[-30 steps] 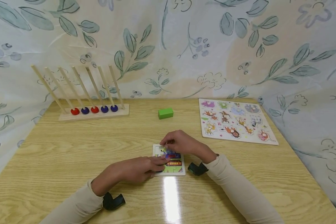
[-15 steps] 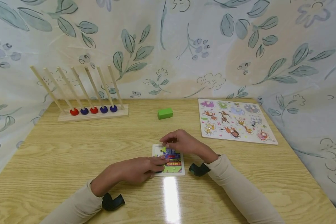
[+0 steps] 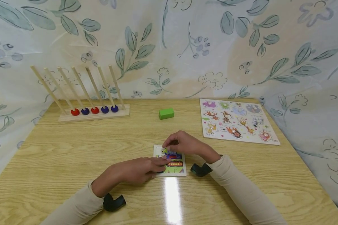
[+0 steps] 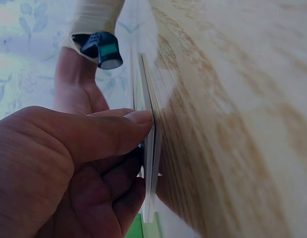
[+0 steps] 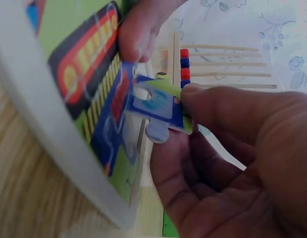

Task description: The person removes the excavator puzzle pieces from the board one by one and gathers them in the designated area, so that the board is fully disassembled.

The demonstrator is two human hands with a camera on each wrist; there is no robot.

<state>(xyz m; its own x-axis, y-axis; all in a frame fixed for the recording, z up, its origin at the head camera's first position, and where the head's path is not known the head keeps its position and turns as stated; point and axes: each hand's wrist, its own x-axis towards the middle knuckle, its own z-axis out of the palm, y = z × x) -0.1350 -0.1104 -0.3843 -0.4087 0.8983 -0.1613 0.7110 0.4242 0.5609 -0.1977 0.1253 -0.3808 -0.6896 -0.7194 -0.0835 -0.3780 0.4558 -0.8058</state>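
Note:
A small jigsaw puzzle with a colourful vehicle picture lies in a white-rimmed tray (image 3: 173, 175) on the table, in the head view. Over its near left part rests my left hand (image 3: 133, 170), fingers extended on the picture. The left wrist view shows that thumb (image 4: 138, 119) at the tray's edge. Above the far side of the tray, my right hand (image 3: 187, 144) pinches a puzzle piece (image 5: 158, 106) between thumb and fingers. This piece is blue and green with a pale window, tilted and raised over the tray. The head view mostly hides it behind the fingers.
A green block (image 3: 166, 114) sits beyond the tray. At the back left stands a wooden peg rack (image 3: 107, 114) with red and blue beads on tall rods. An animal peg puzzle board (image 3: 218, 136) lies at the back right. Patterned cloth hangs behind the wooden table (image 3: 87, 140).
My right hand has shifted very slightly to the right over the tray, still pinching the piece. My left hand stays in place on the puzzle.

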